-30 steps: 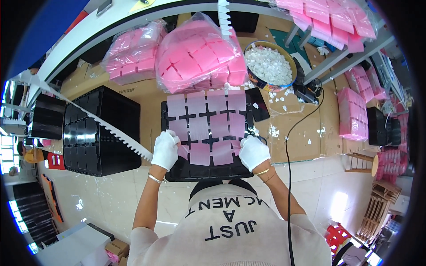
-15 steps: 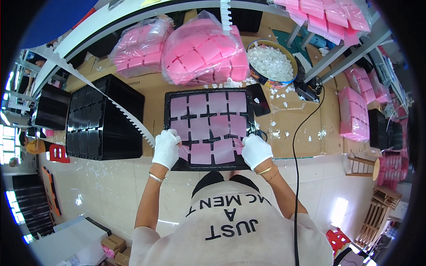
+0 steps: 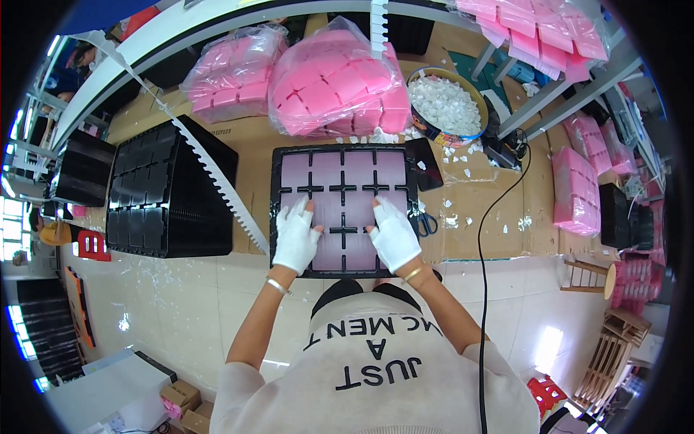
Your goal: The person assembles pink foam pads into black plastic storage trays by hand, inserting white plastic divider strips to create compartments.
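A black plastic tray [image 3: 277, 168] with cross-shaped dividers lies at the table's front edge in front of me. Pale pink sheet pieces [image 3: 329, 210] fill its compartments, and the black dividers show between them. My left hand [image 3: 296, 235], in a white glove with some fingertips bare, lies over the tray's left side, fingers stretched forward and apart. Over the right side rests my right hand [image 3: 394, 235], gloved the same way, its fingers extended too. Neither hand holds anything. The compartments beneath both palms are hidden.
Left of the tray stands a tall stack of black trays [image 3: 170, 192], crossed by a white notched strip [image 3: 210, 170]. Bagged pink foam blocks [image 3: 332, 87] sit behind. Scissors [image 3: 426, 223], a dark phone [image 3: 423, 165], a tub of white scraps [image 3: 448, 108] and a black cable [image 3: 483, 260] are on the right.
Both hands have let go of the sheet's near side edges and moved inward and forward, opening flat over the tray. The sheet pieces now lie flatter, squarer between the dividers.
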`<state>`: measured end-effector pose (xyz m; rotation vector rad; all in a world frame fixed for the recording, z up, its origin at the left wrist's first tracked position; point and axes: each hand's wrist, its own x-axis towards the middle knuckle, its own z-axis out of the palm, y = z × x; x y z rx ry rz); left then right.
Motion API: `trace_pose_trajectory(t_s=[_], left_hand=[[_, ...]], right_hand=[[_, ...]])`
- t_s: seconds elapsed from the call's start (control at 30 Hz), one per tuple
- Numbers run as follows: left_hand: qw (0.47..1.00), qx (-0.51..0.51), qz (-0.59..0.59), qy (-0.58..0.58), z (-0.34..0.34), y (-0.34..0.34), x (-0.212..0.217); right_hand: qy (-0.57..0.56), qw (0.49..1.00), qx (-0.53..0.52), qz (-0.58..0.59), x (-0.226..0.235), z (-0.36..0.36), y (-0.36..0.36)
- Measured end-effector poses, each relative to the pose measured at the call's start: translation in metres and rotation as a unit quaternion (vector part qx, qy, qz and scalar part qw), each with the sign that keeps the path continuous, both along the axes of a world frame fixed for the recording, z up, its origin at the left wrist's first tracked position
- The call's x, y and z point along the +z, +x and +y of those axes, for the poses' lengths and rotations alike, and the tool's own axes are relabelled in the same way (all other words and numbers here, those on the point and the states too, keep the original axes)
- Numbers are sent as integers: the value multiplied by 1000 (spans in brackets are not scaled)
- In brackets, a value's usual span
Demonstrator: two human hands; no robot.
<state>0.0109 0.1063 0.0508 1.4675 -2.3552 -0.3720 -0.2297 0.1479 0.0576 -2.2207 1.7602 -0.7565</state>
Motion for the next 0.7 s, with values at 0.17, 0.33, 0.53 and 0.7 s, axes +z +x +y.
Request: trace_pose_trajectory(t_s=[0.17, 0.33, 0.53, 0.7], left_hand=[[996, 67, -50, -44, -59, -18, -59], [986, 98, -121, -61, -106, -19, -76], [972, 117, -181, -93, -119, -12, -76], [966, 125, -205, -98, -115, -12, -70]], right_hand=[[39, 996, -56, 51, -57, -64, 1], [76, 977, -127, 152, -76, -105, -2], [81, 967, -123, 207, -84, -119, -23], [68, 972, -85, 210, -77, -115, -40]])
